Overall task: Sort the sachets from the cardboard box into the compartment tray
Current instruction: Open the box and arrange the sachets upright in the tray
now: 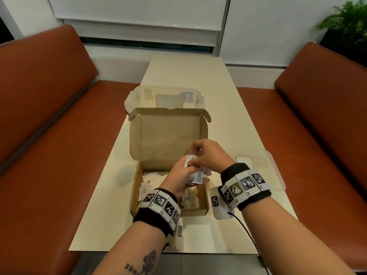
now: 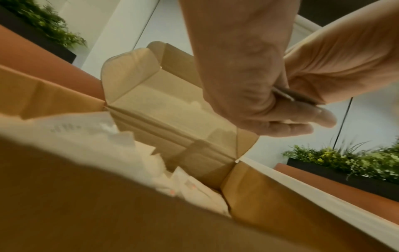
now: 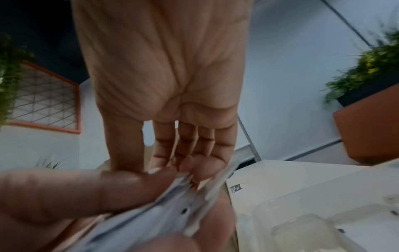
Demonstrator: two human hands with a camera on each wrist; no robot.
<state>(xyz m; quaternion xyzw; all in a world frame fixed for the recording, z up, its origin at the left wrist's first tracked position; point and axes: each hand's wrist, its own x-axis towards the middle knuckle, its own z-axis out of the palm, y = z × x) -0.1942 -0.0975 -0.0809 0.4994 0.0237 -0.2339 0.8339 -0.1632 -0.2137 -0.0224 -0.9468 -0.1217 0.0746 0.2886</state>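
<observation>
The open cardboard box (image 1: 139,195) stands in the middle of the table with its lid upright. Loose white sachets (image 1: 153,180) lie inside it, blurred in the left wrist view as sachets (image 2: 140,153). Over the box's right half, my left hand (image 1: 183,169) grips a bunch of sachets (image 1: 195,176). My right hand (image 1: 197,156) pinches a sachet at the top of that bunch. In the right wrist view its fingertips (image 3: 194,172) curl on the sachet edges (image 3: 172,204). The clear compartment tray (image 1: 275,171) lies to the right of the box, partly hidden by my right wrist.
A clear lidded container (image 1: 164,96) sits behind the box lid. The narrow cream table (image 1: 228,120) runs away from me between two orange bench seats (image 1: 49,135). A black cable (image 1: 248,235) trails from my right wristband over the near edge. A plant (image 1: 347,22) stands far right.
</observation>
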